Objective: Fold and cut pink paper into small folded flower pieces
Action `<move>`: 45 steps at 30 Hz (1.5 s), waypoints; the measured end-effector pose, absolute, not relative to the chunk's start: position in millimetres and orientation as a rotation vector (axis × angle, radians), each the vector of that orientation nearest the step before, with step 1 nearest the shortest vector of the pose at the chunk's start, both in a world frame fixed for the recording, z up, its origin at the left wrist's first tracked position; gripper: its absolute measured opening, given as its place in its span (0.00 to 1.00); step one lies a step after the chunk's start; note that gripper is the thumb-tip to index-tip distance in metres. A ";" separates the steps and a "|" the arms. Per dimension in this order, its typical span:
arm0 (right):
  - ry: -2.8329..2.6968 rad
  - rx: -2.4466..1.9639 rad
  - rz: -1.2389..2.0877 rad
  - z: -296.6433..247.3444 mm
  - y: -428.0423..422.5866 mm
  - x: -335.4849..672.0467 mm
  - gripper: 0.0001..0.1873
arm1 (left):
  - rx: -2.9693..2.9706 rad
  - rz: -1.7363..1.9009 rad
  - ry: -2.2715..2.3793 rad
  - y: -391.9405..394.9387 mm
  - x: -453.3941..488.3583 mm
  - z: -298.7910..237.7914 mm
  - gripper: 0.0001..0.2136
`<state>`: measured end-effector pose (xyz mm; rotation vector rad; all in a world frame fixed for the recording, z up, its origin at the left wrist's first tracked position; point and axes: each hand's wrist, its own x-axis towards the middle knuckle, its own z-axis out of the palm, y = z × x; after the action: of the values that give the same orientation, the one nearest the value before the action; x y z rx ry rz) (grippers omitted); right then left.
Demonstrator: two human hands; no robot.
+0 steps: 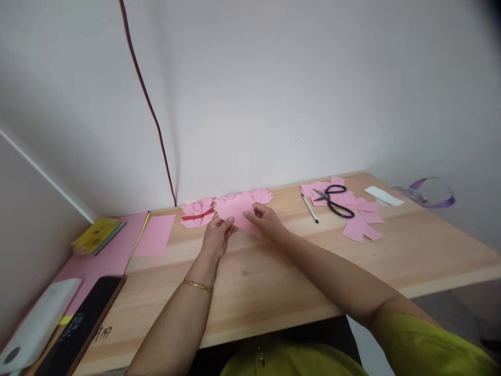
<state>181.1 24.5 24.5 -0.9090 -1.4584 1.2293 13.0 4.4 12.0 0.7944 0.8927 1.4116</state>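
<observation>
Pink sheet [236,210] is held up just above the wooden table [274,292], near its back edge and in front of some folded pink papers [195,206]. Its lower left edge is gripped by the left hand [218,235], thumb on top and fingers closed beneath. Its right edge is pinched by the right hand [268,222] between thumb and curled fingers. Opposite sides are probably held so that the sheet can be steadied and turned without sagging; whether it is creased cannot be told, as it is blurred.

Among the folded papers a red strip [200,214] is seen. To the right, black-handled scissors [331,198] are laid across pink cut pieces [358,227], with a pen [310,209] placed just beside them, presumably to be within reach yet clear of the hands. Farther right, a white strip [383,196] is set down. At the left, a yellow pad [94,237] is rested on larger pink paper [129,230], perhaps as a weight.
</observation>
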 end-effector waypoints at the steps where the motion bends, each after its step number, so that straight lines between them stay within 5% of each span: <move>1: -1.434 -0.880 1.277 22.7 24.7 182.1 0.15 | 0.790 1.439 0.898 5.6 11.9 11.8 0.12; 12: -1.403 -0.797 1.416 10.5 33.1 192.5 0.16 | 0.897 1.462 1.023 7.9 9.8 10.0 0.10; 21: -1.760 -0.858 0.998 27.7 32.7 211.3 0.13 | 1.094 1.413 1.135 -5.6 12.6 32.0 0.09; 40: -1.840 -0.827 0.878 38.8 28.3 215.6 0.18 | 0.954 1.397 0.971 -4.9 11.3 19.5 0.08; 45: -1.974 -0.799 0.697 43.2 31.3 220.6 0.01 | 1.392 1.427 1.231 -6.2 6.1 24.2 0.04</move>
<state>220.6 31.3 43.2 -0.7990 -1.9743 0.6971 6.1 -6.2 24.2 1.3916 1.2312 1.4266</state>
